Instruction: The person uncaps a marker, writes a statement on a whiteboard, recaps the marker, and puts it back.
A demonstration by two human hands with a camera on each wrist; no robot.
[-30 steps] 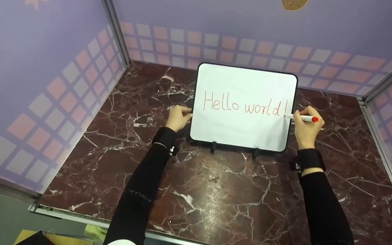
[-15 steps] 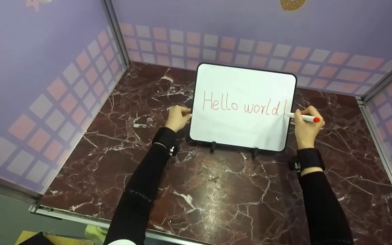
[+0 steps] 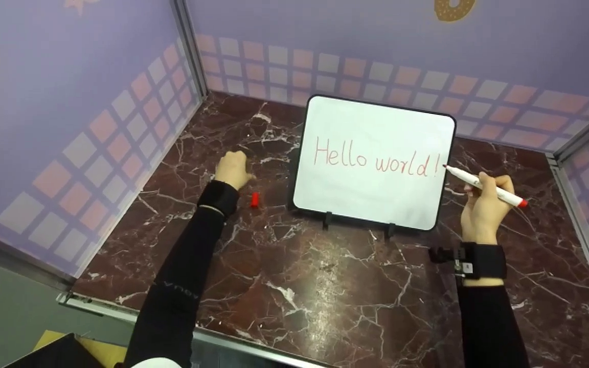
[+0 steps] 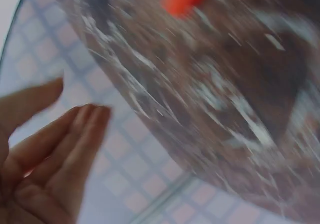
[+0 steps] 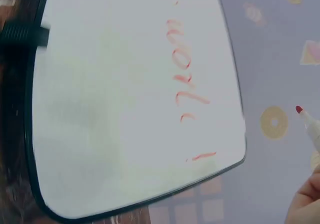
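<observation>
A whiteboard (image 3: 371, 194) with a black frame stands tilted on small black feet, bearing "Hello world!" in thin red letters. To its right, my right hand (image 3: 483, 209) pinches a white marker (image 3: 509, 197) with a red end; the bare red tip is off the writing, near the board's right edge. My left hand (image 3: 233, 168) is left of the board and holds nothing. In the left wrist view its fingers (image 4: 82, 139) are extended and the thumb stands apart from them. A red marker cap (image 3: 255, 200) lies on the table just right of the left wrist.
The dark red marbled table (image 3: 294, 286) is enclosed by lilac walls (image 3: 376, 30) with a pink and grey check pattern at the back and sides. A metal edge (image 3: 253, 350) runs along the front. Below it, a yellow and black object (image 3: 64, 352) shows at lower left.
My left hand has let go of the board's left edge and moved left; the cap has come into sight. My right hand has drawn the marker off the board, to the right. The view has shifted slightly.
</observation>
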